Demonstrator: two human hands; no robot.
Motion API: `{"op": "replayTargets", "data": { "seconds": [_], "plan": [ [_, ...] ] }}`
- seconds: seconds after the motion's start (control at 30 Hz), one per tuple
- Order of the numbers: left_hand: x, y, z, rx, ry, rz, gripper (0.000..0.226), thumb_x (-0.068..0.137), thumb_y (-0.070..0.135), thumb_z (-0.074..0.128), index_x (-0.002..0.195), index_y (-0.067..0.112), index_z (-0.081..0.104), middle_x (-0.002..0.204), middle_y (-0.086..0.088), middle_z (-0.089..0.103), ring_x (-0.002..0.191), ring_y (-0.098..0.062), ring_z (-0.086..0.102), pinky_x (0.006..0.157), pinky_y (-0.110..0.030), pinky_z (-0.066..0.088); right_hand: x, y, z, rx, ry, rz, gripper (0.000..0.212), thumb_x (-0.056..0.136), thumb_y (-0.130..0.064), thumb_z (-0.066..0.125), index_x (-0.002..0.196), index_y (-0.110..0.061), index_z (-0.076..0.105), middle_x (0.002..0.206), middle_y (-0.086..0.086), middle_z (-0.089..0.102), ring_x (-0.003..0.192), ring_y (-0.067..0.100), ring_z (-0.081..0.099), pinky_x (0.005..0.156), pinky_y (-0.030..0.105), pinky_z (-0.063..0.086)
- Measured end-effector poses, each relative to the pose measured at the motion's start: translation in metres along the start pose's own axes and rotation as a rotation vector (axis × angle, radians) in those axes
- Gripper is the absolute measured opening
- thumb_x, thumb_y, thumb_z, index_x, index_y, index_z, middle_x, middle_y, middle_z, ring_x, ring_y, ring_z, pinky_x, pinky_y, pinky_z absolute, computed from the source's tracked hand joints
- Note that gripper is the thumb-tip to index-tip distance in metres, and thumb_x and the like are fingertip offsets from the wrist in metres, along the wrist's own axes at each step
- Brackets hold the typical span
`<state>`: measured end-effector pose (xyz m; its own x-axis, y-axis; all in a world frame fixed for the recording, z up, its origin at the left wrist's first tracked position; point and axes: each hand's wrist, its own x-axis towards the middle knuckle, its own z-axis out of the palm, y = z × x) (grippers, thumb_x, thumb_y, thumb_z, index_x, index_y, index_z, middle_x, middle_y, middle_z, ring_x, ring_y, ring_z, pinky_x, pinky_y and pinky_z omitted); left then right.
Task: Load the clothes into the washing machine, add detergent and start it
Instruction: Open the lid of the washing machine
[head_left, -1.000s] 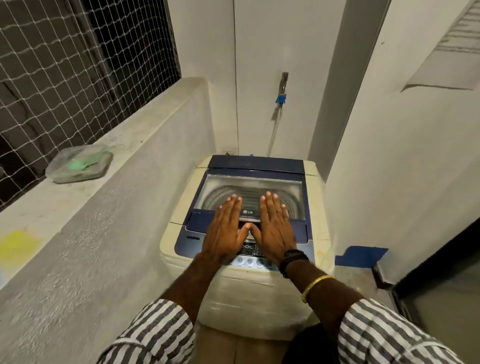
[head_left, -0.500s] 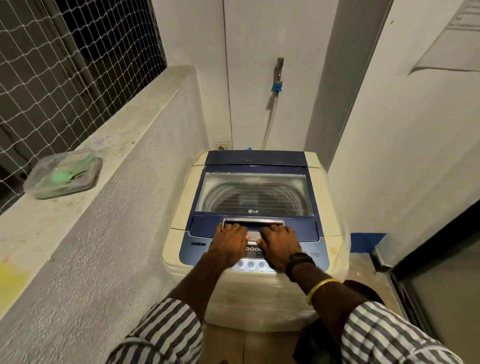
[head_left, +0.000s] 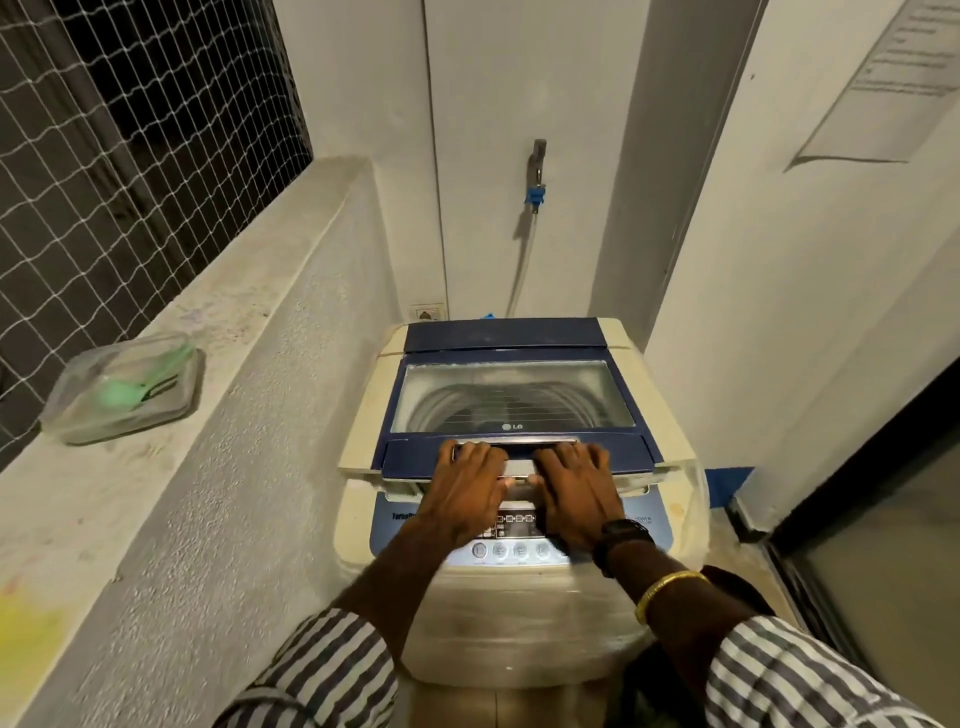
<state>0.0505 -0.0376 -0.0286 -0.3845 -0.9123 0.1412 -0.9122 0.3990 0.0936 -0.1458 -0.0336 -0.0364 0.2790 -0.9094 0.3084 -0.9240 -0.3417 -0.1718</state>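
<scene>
- White walls (head_left: 519, 78) close in the narrow spot at the back and right; a netted opening (head_left: 130, 156) fills the upper left above a rough concrete ledge (head_left: 234, 291).
- The washing machine (head_left: 519, 613) stands against the back wall, cream-bodied with a blue top, squeezed between the ledge's wall and the right wall.
- Its lid (head_left: 511, 395), blue-framed with a see-through window, shows the drum below; the front edge appears raised a little off the body, though blur makes this hard to be sure of.
- A dark sliding door frame (head_left: 857, 467) runs along the lower right.
- A clear lidded container (head_left: 124, 387) (something green inside) sits on the ledge, well apart from the machine.
- The left hand (head_left: 465, 488) and right hand (head_left: 576, 491) lie side by side, fingers curled over the lid's silver handle (head_left: 514, 442), thumbs tucked under its front edge.
- The control panel (head_left: 514, 540) is partly hidden by both wrists.
- A tap (head_left: 536, 161) with a blue fitting and hose hangs on the back wall above the machine.
</scene>
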Motion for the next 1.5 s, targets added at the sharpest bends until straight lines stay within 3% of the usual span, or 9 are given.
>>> {"op": "replayTargets", "data": {
  "seconds": [0.13, 0.43, 0.7, 0.83, 1.0, 1.13, 1.3, 1.4, 1.5],
  "plan": [
    [0.014, -0.009, -0.014, 0.025, 0.152, 0.051, 0.045, 0.100, 0.047, 0.024, 0.125, 0.023, 0.054, 0.120, 0.001, 0.060, 0.112, -0.020, 0.054, 0.107, -0.044, 0.032, 0.014, 0.000, -0.007, -0.014, 0.171, 0.012, 0.030, 0.098, -0.040, 0.036, 0.106, -0.026, 0.061, 0.096, -0.002, 0.059, 0.092, 0.023, 0.055, 0.099, 0.042, 0.029],
    [0.072, -0.034, -0.069, 0.011, 0.487, 0.070, 0.036, 0.091, 0.035, 0.062, 0.122, 0.018, 0.065, 0.114, -0.005, 0.068, 0.107, -0.027, 0.061, 0.106, -0.050, 0.037, 0.080, -0.010, -0.047, 0.039, 0.444, 0.173, 0.041, 0.100, -0.047, 0.035, 0.119, -0.022, 0.060, 0.118, 0.007, 0.059, 0.112, 0.029, 0.050, 0.106, 0.048, 0.029],
    [0.122, -0.059, -0.117, -0.233, 0.758, 0.169, 0.023, 0.092, 0.027, 0.064, 0.110, 0.013, 0.067, 0.108, -0.006, 0.064, 0.098, -0.025, 0.057, 0.088, -0.033, 0.039, 0.144, -0.009, -0.083, 0.238, 0.593, 0.294, 0.036, 0.093, -0.056, 0.051, 0.105, -0.022, 0.058, 0.111, 0.007, 0.055, 0.104, 0.025, 0.047, 0.089, 0.046, 0.045],
    [0.147, -0.075, -0.132, -0.235, 0.798, 0.238, 0.011, 0.092, 0.014, 0.066, 0.101, 0.008, 0.069, 0.099, -0.009, 0.064, 0.090, -0.027, 0.056, 0.079, -0.038, 0.045, 0.177, -0.008, -0.095, 0.318, 0.660, 0.283, 0.038, 0.093, -0.059, 0.052, 0.100, -0.022, 0.058, 0.109, 0.007, 0.052, 0.105, 0.024, 0.046, 0.086, 0.051, 0.051],
    [0.186, -0.080, -0.139, -0.276, 0.864, 0.150, 0.009, 0.093, 0.008, 0.065, 0.099, 0.005, 0.071, 0.095, -0.010, 0.065, 0.089, -0.026, 0.057, 0.076, -0.038, 0.048, 0.220, 0.004, -0.103, 0.313, 0.707, 0.191, 0.027, 0.096, -0.044, 0.062, 0.095, -0.017, 0.063, 0.102, 0.008, 0.056, 0.103, 0.019, 0.048, 0.111, 0.064, 0.035],
    [0.216, -0.087, -0.144, -0.249, 0.880, 0.065, 0.014, 0.096, 0.012, 0.064, 0.105, 0.006, 0.072, 0.099, -0.008, 0.068, 0.093, -0.023, 0.060, 0.079, -0.035, 0.052, 0.257, 0.021, -0.105, 0.333, 0.683, 0.135, 0.020, 0.101, -0.037, 0.057, 0.097, -0.018, 0.062, 0.102, 0.005, 0.061, 0.102, 0.021, 0.056, 0.123, 0.055, 0.016],
    [0.249, -0.096, -0.149, -0.256, 0.861, -0.019, 0.023, 0.100, 0.017, 0.057, 0.117, 0.008, 0.070, 0.112, -0.006, 0.069, 0.104, -0.021, 0.061, 0.096, -0.038, 0.052, 0.299, 0.037, -0.101, 0.324, 0.605, 0.104, 0.024, 0.106, -0.037, 0.042, 0.102, -0.020, 0.058, 0.111, 0.004, 0.064, 0.119, 0.025, 0.057, 0.124, 0.054, 0.016],
    [0.267, -0.100, -0.144, -0.231, 0.803, -0.037, 0.034, 0.103, 0.019, 0.049, 0.131, 0.006, 0.062, 0.131, -0.009, 0.064, 0.123, -0.024, 0.057, 0.121, -0.043, 0.032, 0.318, 0.045, -0.093, 0.276, 0.545, 0.091, 0.031, 0.107, -0.035, 0.035, 0.118, -0.017, 0.059, 0.137, 0.009, 0.057, 0.144, 0.031, 0.037, 0.126, 0.052, 0.011],
    [0.283, -0.105, -0.140, -0.252, 0.739, -0.082, 0.039, 0.104, 0.018, 0.046, 0.140, 0.005, 0.055, 0.142, -0.012, 0.056, 0.136, -0.027, 0.048, 0.125, -0.042, 0.020, 0.332, 0.048, -0.087, 0.249, 0.500, 0.101, 0.041, 0.107, -0.033, 0.032, 0.135, -0.015, 0.055, 0.153, 0.012, 0.045, 0.150, 0.033, 0.026, 0.126, 0.049, 0.009]
  ]
}}
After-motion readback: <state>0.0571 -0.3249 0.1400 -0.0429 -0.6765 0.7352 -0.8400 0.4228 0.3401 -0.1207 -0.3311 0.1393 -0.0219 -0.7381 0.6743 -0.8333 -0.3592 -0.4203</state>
